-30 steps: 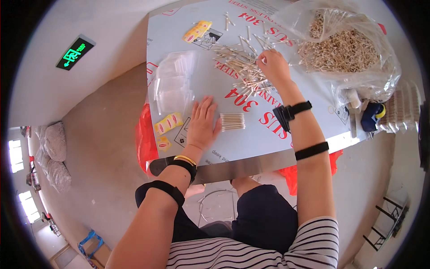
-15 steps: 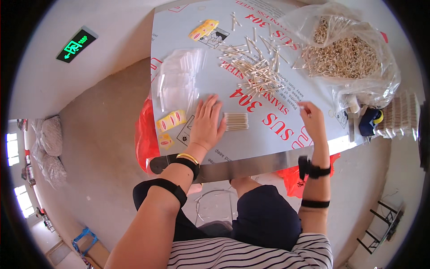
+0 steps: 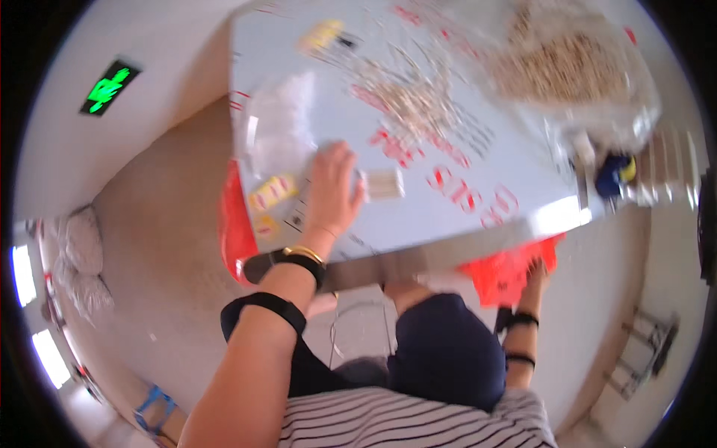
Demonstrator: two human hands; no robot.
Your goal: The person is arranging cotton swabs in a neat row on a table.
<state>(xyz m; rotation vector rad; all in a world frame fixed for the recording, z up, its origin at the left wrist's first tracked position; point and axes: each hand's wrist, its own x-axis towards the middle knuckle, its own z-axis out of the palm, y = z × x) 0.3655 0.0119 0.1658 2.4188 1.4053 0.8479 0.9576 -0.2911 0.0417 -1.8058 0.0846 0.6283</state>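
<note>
My left hand [image 3: 332, 190] lies on the sheet-covered table [image 3: 373, 231], its fingers stretched out. Just right of its thumb is a neat row of cotton swabs [image 3: 385, 184]. Below the table's front right edge, my right hand [image 3: 538, 275] is at a red plastic bag [image 3: 502, 276]. Motion blur smears its fingers, so whether they hold anything does not show. A loose heap of cotton swabs [image 3: 422, 108] lies farther back on the table. Beyond my left fingertips are clear plastic sleeves [image 3: 282, 127], and yellow printed slips [image 3: 273, 192] lie left of the hand.
At the back right stands a big clear bag of swabs [image 3: 571, 71]. A blue tape dispenser [image 3: 614, 175] sits by the right edge, next to clear-wrapped packs [image 3: 668, 168]. Another yellow packet [image 3: 323, 35] lies at the back left. A second red bag [image 3: 233, 224] hangs at the left.
My right hand has dropped from above the table's right side to the red bag below the edge. My left hand stays beside the swab row. The whole view has shifted slightly.
</note>
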